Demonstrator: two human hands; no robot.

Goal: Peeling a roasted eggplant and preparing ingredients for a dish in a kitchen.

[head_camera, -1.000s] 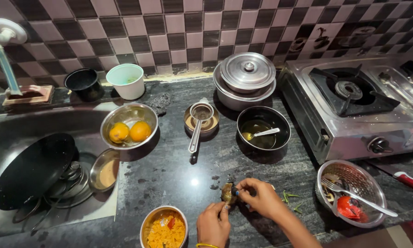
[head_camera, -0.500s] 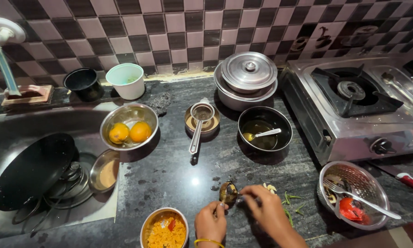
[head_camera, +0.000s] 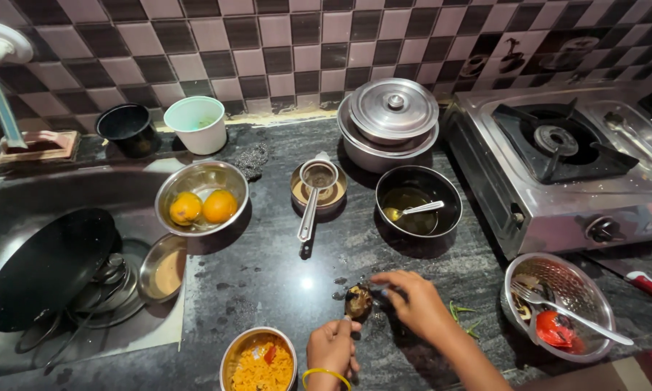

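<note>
Both hands have slid slightly lower on the black granite counter [head_camera: 268,268] since half a second ago. Left hand [head_camera: 331,347] pinches a small dark roasted vegetable [head_camera: 358,302] from below; right hand [head_camera: 415,304] curls over it, fingertips touching its top. Bowl of yellow rice [head_camera: 259,366] sits just left of the wrist.

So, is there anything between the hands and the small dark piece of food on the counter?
Nothing visible. The left hand holds the small dark piece of food from below, and the right hand touches it from the right.
</note>
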